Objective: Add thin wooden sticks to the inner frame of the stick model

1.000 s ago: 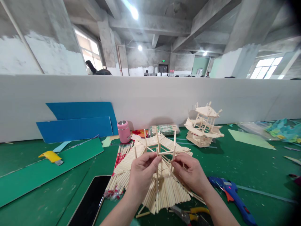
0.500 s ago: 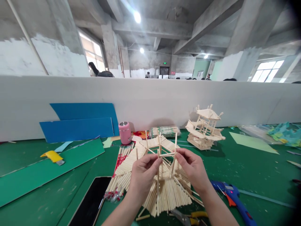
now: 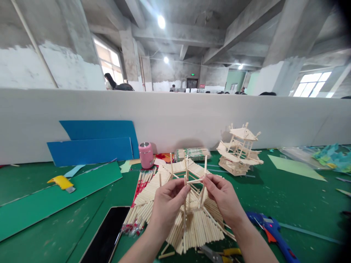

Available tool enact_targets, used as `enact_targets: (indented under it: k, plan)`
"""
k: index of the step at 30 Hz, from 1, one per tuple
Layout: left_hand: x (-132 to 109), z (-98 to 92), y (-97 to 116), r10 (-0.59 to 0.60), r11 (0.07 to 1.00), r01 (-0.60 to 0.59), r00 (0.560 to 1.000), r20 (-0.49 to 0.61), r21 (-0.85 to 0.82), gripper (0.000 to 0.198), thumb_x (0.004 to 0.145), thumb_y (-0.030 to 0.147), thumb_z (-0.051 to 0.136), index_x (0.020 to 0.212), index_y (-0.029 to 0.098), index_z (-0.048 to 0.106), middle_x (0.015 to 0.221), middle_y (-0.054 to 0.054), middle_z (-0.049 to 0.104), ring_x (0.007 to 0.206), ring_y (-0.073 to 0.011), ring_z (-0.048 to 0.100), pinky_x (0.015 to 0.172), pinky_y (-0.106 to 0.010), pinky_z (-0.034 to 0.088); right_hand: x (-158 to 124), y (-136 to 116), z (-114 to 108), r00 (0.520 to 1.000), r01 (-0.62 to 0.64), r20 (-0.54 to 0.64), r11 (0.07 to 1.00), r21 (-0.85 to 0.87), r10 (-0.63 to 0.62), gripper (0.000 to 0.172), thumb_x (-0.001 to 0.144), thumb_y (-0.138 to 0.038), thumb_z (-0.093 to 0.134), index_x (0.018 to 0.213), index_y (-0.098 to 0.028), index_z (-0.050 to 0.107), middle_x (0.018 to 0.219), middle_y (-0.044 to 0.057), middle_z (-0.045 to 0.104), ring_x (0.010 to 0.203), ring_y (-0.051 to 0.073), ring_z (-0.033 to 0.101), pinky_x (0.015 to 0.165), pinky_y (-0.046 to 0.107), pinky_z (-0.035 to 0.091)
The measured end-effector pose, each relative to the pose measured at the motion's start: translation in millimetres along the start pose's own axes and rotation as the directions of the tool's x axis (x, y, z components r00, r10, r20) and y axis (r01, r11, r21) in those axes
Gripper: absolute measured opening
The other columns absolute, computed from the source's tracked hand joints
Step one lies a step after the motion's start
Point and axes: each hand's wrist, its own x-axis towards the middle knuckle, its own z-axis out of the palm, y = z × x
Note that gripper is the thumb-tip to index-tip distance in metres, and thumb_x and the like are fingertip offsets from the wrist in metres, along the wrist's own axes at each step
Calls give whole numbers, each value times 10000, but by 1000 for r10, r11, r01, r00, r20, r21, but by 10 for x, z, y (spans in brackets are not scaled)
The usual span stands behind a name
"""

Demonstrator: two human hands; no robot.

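A roof-like model of glued wooden sticks (image 3: 192, 219) rests on the green table in front of me, with upright posts and a thin horizontal stick (image 3: 195, 180) across its top. My left hand (image 3: 167, 206) pinches the left end of that frame, fingers closed around a post. On the right, my right hand (image 3: 223, 199) pinches the other end of the horizontal stick with thumb and forefinger. Both hands hold the model a little above the table.
A finished stick pagoda (image 3: 239, 150) stands behind on the right. A pink cup (image 3: 146, 155), a phone (image 3: 105, 235), a yellow knife (image 3: 60, 182), a blue glue gun (image 3: 271, 233), pliers (image 3: 219, 254), blue boards (image 3: 93, 143) and a white partition wall (image 3: 175, 113) surround the work.
My hands and the stick model have barely shifted; the view has tilted slightly. My right fingers have crept a little up toward the horizontal stick.
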Motion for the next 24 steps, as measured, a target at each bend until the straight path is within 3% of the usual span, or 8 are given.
enact_targets:
  k: [8, 18, 24]
  plan:
    - [30, 5, 6, 15, 1000, -15, 1000, -1, 1, 41, 630, 156, 692, 665, 142, 707, 568, 7, 636, 461, -56, 476, 424, -144, 388, -1, 1, -13, 1000, -11, 3, 1000, 22, 10, 244, 739, -355, 603, 616, -150, 556, 496, -81, 371, 438, 34, 237, 391, 162, 206]
    - [23, 21, 44, 41, 999, -41, 999, -9, 19, 26, 623, 131, 689, 638, 147, 703, 567, 16, 624, 475, -57, 465, 438, -144, 382, 20, 41, -27, 1000, -22, 6, 999, 43, 22, 205, 735, -353, 610, 689, -154, 615, 580, -47, 507, 517, 57, 398, 480, 166, 328]
    - [35, 27, 27, 42, 999, -41, 999, -15, 18, 32, 621, 128, 688, 637, 152, 703, 583, 15, 633, 463, -51, 456, 428, -143, 374, 4, 38, -37, 1000, -22, 2, 999, 47, 22, 195, 734, -354, 610, 716, -160, 624, 578, -48, 517, 513, 60, 407, 489, 172, 342]
